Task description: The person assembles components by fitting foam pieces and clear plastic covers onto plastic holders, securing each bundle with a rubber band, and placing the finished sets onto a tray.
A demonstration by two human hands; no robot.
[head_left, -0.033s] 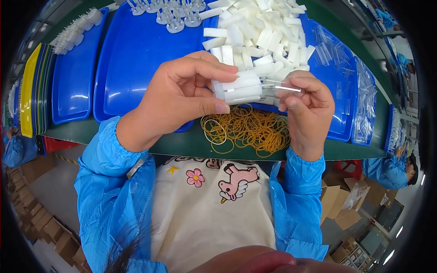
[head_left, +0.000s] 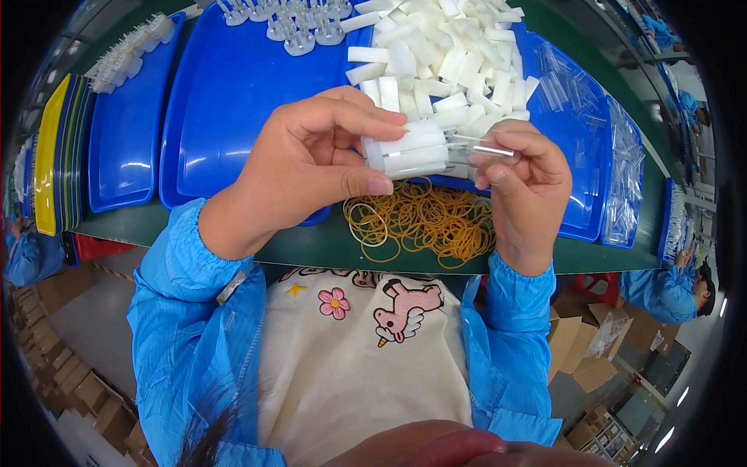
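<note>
My left hand (head_left: pixel 299 159) is closed around a small bundle of white blocks (head_left: pixel 416 146), with thumb and fingers on opposite sides. The bundle sits against a pale disc-like base at its left end. Thin prongs stick out from its right end toward my right hand (head_left: pixel 529 183). That hand pinches a thin clear plastic piece (head_left: pixel 484 153) between thumb and fingers, right at the prongs. Whether the plastic is pushed between the prongs I cannot tell. Just below both hands lies a heap of tan rubber bands (head_left: pixel 436 222).
Beyond my hands is a pile of white blocks (head_left: pixel 459 62). Blue trays (head_left: pixel 233 124) line the green table (head_left: pixel 311 253); pronged pale bases (head_left: pixel 299 35) stand at the back. Clear plastic strips (head_left: pixel 622 171) lie at right, stacked yellow and blue trays (head_left: pixel 58 156) at far left.
</note>
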